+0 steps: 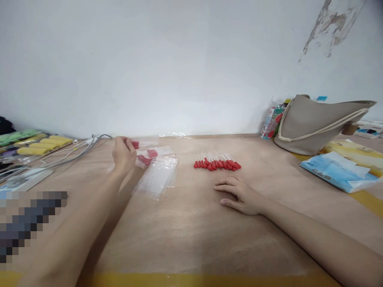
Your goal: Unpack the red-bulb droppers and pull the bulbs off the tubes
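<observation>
Head camera, single view: worn on the head, facing forward and down over table (191, 239), wall (179, 59) at 12 o'clock; close range, left hand (124, 153) 9 o'clock, right hand (239, 196) 5 o'clock.

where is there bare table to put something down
Bare: the wide near stretch of table between both forearms, and the patch between the row of red-capped sticks and the beige bag. Crowded: clear bags by the left hand pinching a red-capped stick, cables far left.

Near left there's a pixelated patch (30, 223), no clue what's under it. The left hand (123, 153) covers one end of the small clear packet (145, 144) it's pinching. The beige bag (317, 123) hides most of the bottles (271, 119) behind it, and their labels are too small to read. The yellow pack (359, 153) on the right and the green rolls (14, 136) on the far left run off the edges.
</observation>
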A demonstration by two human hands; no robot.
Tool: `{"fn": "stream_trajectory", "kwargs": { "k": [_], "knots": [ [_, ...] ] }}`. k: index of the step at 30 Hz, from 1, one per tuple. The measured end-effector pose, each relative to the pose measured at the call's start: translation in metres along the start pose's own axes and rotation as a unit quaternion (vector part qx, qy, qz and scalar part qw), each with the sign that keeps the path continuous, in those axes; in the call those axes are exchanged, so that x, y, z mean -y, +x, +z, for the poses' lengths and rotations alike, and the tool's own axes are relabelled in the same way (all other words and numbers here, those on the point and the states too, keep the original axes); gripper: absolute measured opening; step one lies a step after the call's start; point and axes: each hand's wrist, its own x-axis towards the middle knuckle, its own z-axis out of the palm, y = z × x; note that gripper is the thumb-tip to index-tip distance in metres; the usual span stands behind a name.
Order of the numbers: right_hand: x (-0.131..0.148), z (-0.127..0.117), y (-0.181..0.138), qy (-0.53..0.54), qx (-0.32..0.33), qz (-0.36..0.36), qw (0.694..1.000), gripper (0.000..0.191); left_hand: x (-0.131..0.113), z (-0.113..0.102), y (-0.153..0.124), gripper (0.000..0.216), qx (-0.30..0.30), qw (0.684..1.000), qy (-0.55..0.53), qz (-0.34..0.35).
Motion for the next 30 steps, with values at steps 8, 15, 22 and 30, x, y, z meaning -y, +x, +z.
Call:
{"fn": "stream_trajectory", "kwargs": {
  "k": [8,15,22,30],
  "knots": [
    [0.002,0.004,0.003,0.010,-0.188,0.035,0.981,0.045,-0.066,-0.010,-0.109,0.011,0.214,0.900,-0.308,0.223],
    [0.009,0.001,0.000,0.011,-0.101,-0.042,0.994,0.070,-0.094,-0.023,-0.165,0.007,0.389,0.788,-0.358,0.316],
    [0.013,0.000,0.002,0.034,-0.007,-0.051,0.998,0.060,-0.093,-0.019,-0.158,0.021,0.458,0.788,-0.385,0.142],
    [0.009,-0.004,0.003,0.070,0.079,-0.024,0.994,0.066,-0.080,0.003,-0.151,0.054,0.447,0.779,-0.414,-0.147]
  ]
}}
